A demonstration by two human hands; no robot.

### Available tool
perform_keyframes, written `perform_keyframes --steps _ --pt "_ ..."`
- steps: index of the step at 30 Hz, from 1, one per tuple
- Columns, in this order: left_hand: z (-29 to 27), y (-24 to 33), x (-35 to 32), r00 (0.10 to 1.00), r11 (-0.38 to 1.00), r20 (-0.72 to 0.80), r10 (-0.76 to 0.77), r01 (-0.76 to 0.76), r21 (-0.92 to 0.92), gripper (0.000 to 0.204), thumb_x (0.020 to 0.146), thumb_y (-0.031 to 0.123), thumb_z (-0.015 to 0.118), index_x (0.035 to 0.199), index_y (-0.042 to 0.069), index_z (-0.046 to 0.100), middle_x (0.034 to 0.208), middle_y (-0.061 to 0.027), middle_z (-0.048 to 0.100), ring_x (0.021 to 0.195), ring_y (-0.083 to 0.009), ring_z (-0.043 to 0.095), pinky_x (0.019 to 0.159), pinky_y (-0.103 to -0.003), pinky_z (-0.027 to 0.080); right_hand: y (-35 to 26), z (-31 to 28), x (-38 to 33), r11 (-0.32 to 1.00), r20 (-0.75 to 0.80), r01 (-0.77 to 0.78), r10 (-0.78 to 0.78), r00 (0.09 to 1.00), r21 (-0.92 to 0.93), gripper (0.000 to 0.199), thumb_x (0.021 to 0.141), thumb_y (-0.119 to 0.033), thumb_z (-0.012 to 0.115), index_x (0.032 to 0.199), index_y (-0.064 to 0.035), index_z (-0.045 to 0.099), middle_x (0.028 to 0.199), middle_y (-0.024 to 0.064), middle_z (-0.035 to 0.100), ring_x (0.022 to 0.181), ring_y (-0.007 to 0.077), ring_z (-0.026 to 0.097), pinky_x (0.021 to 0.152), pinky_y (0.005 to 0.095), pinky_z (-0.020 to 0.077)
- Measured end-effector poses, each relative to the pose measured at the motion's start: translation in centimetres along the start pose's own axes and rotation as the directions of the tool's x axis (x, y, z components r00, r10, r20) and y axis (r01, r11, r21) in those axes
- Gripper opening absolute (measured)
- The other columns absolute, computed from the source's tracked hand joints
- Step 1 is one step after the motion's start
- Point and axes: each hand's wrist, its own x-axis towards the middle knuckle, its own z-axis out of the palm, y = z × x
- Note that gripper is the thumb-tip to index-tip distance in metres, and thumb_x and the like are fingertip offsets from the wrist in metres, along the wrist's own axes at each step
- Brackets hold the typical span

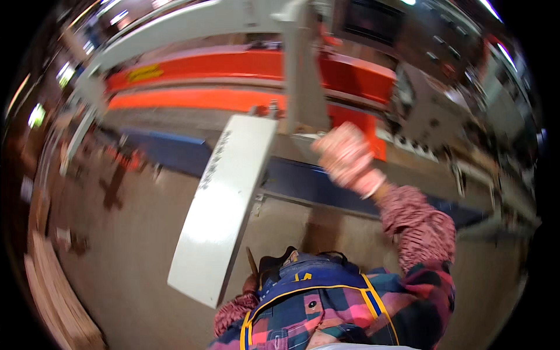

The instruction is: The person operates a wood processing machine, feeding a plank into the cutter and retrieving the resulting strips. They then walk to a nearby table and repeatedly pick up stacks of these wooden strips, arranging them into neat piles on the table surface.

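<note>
A long white panel slants from the machine down toward my waist, with dark print along its upper left edge. My left hand, in a pink patterned glove and sleeve, sits at the panel's lower right edge and seems to grip it; the panel hides most of the hand. My right hand, also gloved, is raised and blurred in front of the grey upright post of the machine. Its fingers look curled, but the blur hides whether they hold anything.
A large orange and white machine spans the back, with a dark blue bed below it. Light wooden boards are stacked at the lower left. A brown floor lies between them and me. Grey machine housings stand at the right.
</note>
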Motion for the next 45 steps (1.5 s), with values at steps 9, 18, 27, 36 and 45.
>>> perform_keyframes --steps 9,18,27,36,45 --pt "0.6 -0.2 5.7 0.993 0.975 0.109 -0.038 0.013 0.22 0.074 0.088 0.069 0.041 0.117 0.004 0.062 0.112 -0.0278 0.063 0.113 -0.0446 0.056 0.088 -0.052 0.045 -11.3 13.0 -24.7 0.743 0.844 -0.669 0.338 0.418 0.034 0.036 0.087 -0.035 0.054 0.116 -0.02 0.068 0.114 0.0094 0.067 0.11 0.0304 0.058 0.097 0.0428 0.0418" --pt "-1.4 2.5 3.4 0.962 0.956 0.134 0.239 -0.257 0.142 0.053 0.09 0.051 0.05 0.109 0.005 0.067 0.108 -0.0255 0.065 0.107 -0.0413 0.06 0.089 -0.049 0.046 -11.0 17.8 -38.3 0.903 0.839 -0.429 0.216 0.499 0.023 0.022 0.083 -0.022 0.054 0.092 -0.0126 0.072 0.102 0.0093 0.069 0.099 0.0268 0.065 0.081 0.0404 0.0542" --pt "-2.0 4.7 0.4 0.981 0.989 0.127 0.145 -0.148 0.02 0.052 0.09 0.05 0.051 0.109 0.005 0.068 0.108 -0.0248 0.066 0.106 -0.0375 0.063 0.087 -0.046 0.048 -10.7 17.6 -31.7 0.538 0.951 -0.839 0.21 0.228 0.083 0.038 0.083 -0.036 0.058 0.111 -0.0144 0.071 0.117 0.0116 0.066 0.112 0.0306 0.06 0.096 0.037 0.0463" --pt "-0.5 2.5 -0.7 1.0 0.998 -0.008 -0.005 0.004 -0.058 0.048 0.089 0.046 0.05 0.109 0.006 0.067 0.107 -0.0219 0.067 0.103 -0.0354 0.064 0.087 -0.045 0.046 -9.6 17.2 -30.8 0.672 0.982 -0.738 0.085 0.166 0.066 0.035 0.087 -0.032 0.059 0.113 -0.0111 0.069 0.119 0.0123 0.065 0.11 0.0286 0.061 0.098 0.0334 0.0456" --pt "1.6 -2.0 1.1 0.998 0.985 0.045 -0.038 0.045 -0.165 0.038 0.088 0.037 0.054 0.115 0.013 0.067 0.113 -0.0179 0.067 0.11 -0.0315 0.062 0.094 -0.043 0.046 -11.7 18.0 -28.7 0.698 0.985 -0.714 0.077 0.154 0.057 0.04 0.083 -0.035 0.06 0.114 -0.0119 0.069 0.116 0.0122 0.067 0.11 0.028 0.062 0.096 0.0339 0.0465"
